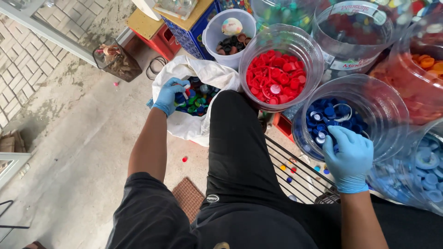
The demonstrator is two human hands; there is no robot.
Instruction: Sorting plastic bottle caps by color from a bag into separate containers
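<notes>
My left hand, in a blue glove, reaches into a white sack of mixed coloured bottle caps and grips a few caps, one of them white. My right hand, also gloved, rests over the rim of a clear tub of dark blue caps, its fingers curled down inside; whether it holds a cap is hidden. My black-trousered leg lies between the sack and the tubs.
A clear tub of red caps, a white bucket of dark caps, a tub of orange caps and one of light blue caps crowd the right. A wire rack and loose caps sit on the concrete floor.
</notes>
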